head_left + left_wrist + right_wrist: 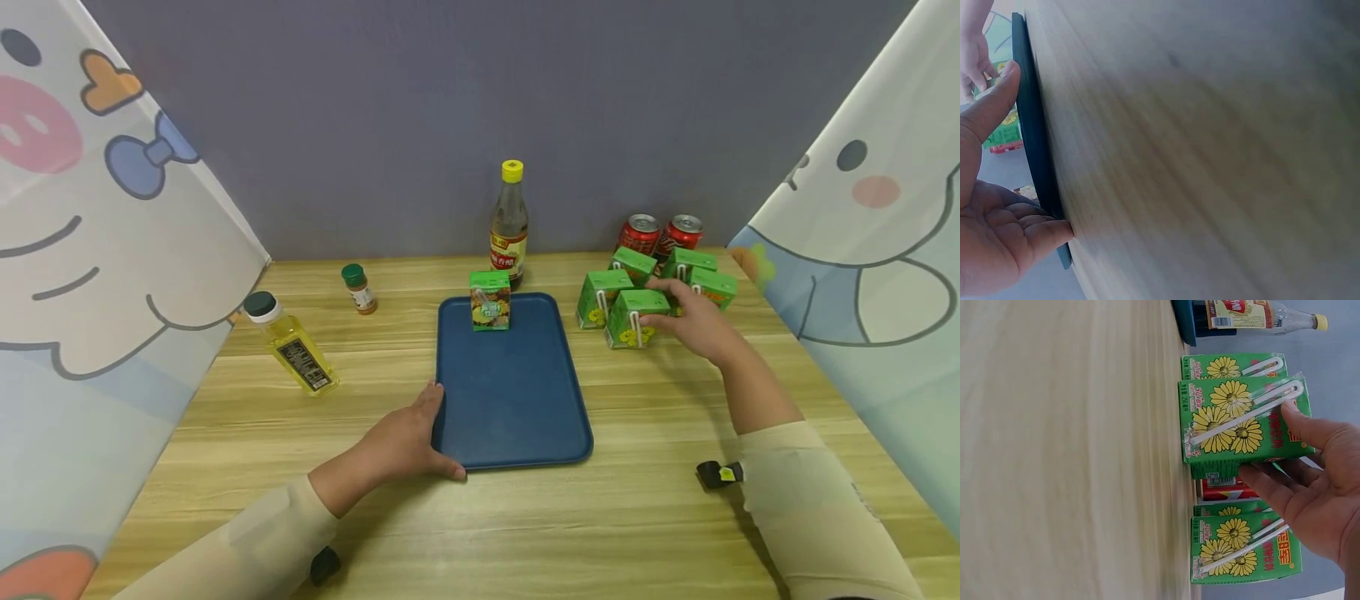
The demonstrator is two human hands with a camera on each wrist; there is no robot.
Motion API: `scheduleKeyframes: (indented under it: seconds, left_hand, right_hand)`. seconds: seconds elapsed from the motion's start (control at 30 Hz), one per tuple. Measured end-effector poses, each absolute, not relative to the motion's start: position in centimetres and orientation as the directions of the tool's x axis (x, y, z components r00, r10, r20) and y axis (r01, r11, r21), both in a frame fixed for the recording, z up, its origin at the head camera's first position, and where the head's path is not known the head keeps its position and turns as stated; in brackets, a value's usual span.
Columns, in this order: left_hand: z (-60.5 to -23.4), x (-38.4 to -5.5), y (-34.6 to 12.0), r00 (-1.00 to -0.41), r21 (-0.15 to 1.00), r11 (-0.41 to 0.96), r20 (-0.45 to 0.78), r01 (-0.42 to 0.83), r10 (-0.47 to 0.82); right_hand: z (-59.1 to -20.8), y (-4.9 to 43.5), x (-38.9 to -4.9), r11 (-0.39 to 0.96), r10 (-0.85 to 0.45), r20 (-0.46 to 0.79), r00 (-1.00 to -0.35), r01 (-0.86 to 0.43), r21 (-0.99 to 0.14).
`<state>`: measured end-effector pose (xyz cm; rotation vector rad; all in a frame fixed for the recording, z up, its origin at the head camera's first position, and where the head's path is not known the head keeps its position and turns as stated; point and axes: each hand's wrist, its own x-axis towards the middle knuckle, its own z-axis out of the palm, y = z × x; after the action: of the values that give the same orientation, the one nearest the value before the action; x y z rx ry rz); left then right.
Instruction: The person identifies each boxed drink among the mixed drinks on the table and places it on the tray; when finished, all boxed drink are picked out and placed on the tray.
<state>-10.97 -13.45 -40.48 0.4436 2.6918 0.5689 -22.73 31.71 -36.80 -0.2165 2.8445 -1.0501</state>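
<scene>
My left hand (405, 437) holds the near left corner of a dark blue tray (517, 392), its thumb by the front rim and its fingers along the left side. In the left wrist view, the thumb and fingers of that hand (997, 231) touch the tray edge (1034, 119). A green drink carton (491, 302) stands at the tray's far end. At the right, my right hand (697, 325) pinches a green drink carton (630, 321) with yellow flowers and a white straw, thumb in front and fingers behind. Several matching cartons (1244, 553) stand around it.
Behind the cartons are two red cans (640, 233). A yellow-capped sauce bottle (510, 233) stands beyond the tray. To the left are a green-capped spice jar (361, 292) and an oil bottle (300, 354). A grey wall (375, 125) bounds the table's far edge.
</scene>
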Motion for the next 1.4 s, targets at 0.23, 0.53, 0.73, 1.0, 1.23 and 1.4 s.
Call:
scheduleKeyframes:
  seconds: [0.23, 0.53, 0.73, 1.0, 1.23, 1.4]
  left_hand:
    - [-40.4, -10.9, -13.4, -0.89, 0.436, 0.873, -0.277, 0.22, 0.363]
    - [-40.4, -10.9, -13.4, -0.887, 0.436, 0.873, -0.285, 0.217, 0.362]
    - [-40.3, -11.0, -13.5, -0.886, 0.437, 0.873, -0.287, 0.217, 0.364]
    - [-40.3, -11.0, -13.5, -0.885, 0.432, 0.876, -0.294, 0.215, 0.362]
    - [-40.3, -11.0, -13.4, -0.886, 0.434, 0.875, -0.291, 0.214, 0.361]
    - [-40.2, -11.0, -13.4, -0.885, 0.436, 0.874, -0.293, 0.213, 0.361]
  right_hand:
    - [-36.2, 31.3, -22.8, 0.77, -0.144, -0.026, -0.989, -0.095, -0.63]
    - [-33.5, 29.9, -22.4, 0.773, -0.164, 0.046, -0.985, -0.157, -0.614]
    - [-31.8, 27.7, -22.9, 0.755, -0.17, 0.09, -0.981, -0.189, -0.628]
    - [-31.6, 23.8, -24.4, 0.712, -0.197, 0.063, -0.978, -0.187, -0.677]
    - [-32.5, 19.9, -26.0, 0.723, -0.196, 0.031, -0.98, -0.166, -0.67]
    - [-33.9, 17.6, -26.9, 0.731, -0.188, -0.005, -0.982, -0.137, -0.668]
